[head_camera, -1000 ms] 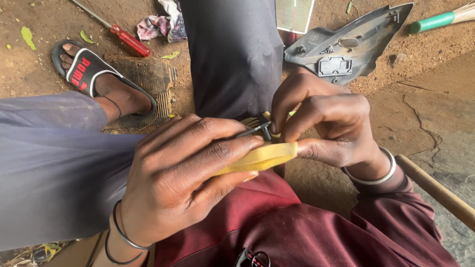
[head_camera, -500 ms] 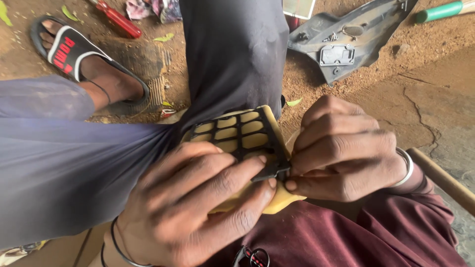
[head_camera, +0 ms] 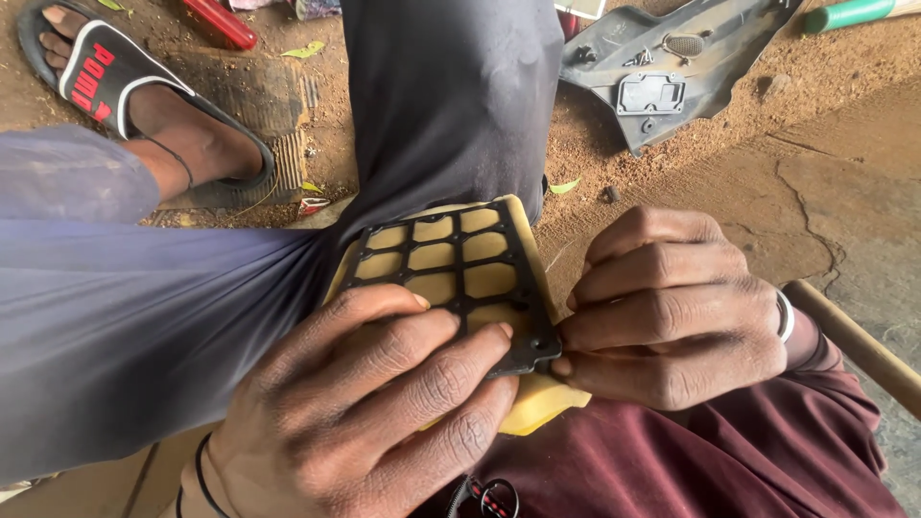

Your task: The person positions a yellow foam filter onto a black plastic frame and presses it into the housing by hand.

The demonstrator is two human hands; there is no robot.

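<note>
A yellow foam pad (head_camera: 537, 403) with a black plastic grid frame (head_camera: 451, 269) over it lies flat on my lap. My left hand (head_camera: 374, 412) presses on the near end of the frame, fingers spread across it. My right hand (head_camera: 672, 307) is curled at the frame's near right corner, its fingertips pinching the edge where frame and foam meet. The far part of the grid shows several yellow cells.
A grey plastic panel (head_camera: 672, 67) lies on the dirt at the upper right, beside a green-tipped handle (head_camera: 849, 13). A red-handled tool (head_camera: 221, 21) lies at the top left, near my sandalled foot (head_camera: 144, 96). A wooden stick (head_camera: 854, 336) runs along the right.
The foam and frame, seen edge-on a second ago, now lie flat with the grid facing up. Both hands have shifted to its near end, and the view has tilted downward.
</note>
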